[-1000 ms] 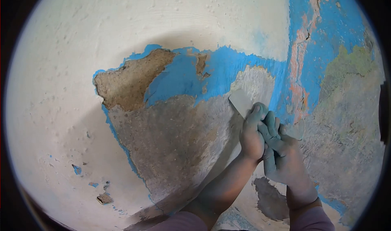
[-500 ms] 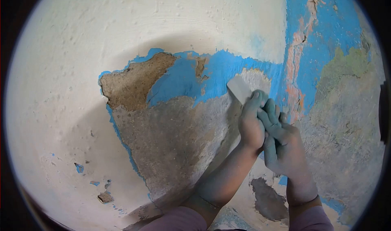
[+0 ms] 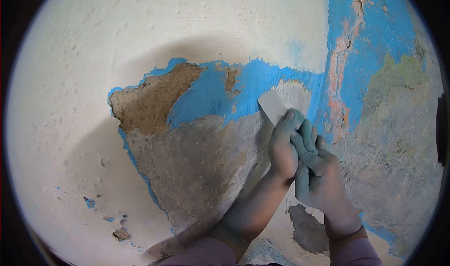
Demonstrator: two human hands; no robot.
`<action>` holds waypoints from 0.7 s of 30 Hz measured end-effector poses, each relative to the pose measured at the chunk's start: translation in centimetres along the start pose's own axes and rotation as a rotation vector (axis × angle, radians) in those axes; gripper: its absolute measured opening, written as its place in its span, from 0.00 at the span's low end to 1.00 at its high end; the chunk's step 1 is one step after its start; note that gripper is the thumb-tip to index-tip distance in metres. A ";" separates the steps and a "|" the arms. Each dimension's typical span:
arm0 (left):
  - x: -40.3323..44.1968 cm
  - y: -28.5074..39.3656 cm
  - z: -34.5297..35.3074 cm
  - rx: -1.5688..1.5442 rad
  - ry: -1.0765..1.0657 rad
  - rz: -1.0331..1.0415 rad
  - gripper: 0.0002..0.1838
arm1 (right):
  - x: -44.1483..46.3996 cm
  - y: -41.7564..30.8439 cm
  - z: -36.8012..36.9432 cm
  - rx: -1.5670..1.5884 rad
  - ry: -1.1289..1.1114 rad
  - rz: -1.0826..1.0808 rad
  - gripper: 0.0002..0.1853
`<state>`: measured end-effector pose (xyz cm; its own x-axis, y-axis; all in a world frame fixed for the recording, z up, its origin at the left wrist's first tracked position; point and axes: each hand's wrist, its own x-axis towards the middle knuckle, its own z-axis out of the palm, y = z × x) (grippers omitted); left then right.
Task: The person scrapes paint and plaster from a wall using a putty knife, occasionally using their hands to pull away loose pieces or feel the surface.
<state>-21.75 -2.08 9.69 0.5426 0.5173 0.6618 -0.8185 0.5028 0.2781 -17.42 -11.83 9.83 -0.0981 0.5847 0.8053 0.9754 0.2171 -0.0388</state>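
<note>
One pale wall [image 3: 93,41] is spreading at left, then one brown patch [image 3: 154,99] is showing above one big grey patch [image 3: 192,153], with blue paint [image 3: 253,87] running along their right and top. One scraper [image 3: 272,108] is lying against the wall at the paint's lower edge, blade tilting up-left. The left hand [image 3: 283,146] is gripping it, thumb up; the right hand [image 3: 323,174] is clenching against the left, its hold on the handle being hidden
</note>
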 end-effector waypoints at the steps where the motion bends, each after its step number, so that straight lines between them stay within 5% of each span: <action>1: 0.1 0.1 0.1 0.009 -0.036 -0.003 0.13 | 0.1 0.0 0.0 -0.029 0.025 -0.030 0.28; 21: -1.4 -0.8 -0.6 -0.077 -0.044 0.002 0.14 | -0.4 -0.3 -0.6 -0.011 -0.033 -0.045 0.28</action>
<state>-21.72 -2.77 8.12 0.5306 0.4882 0.6929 -0.8017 0.5545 0.2232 -17.52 -12.60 9.85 -0.1479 0.6003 0.7860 0.9720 0.2349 0.0035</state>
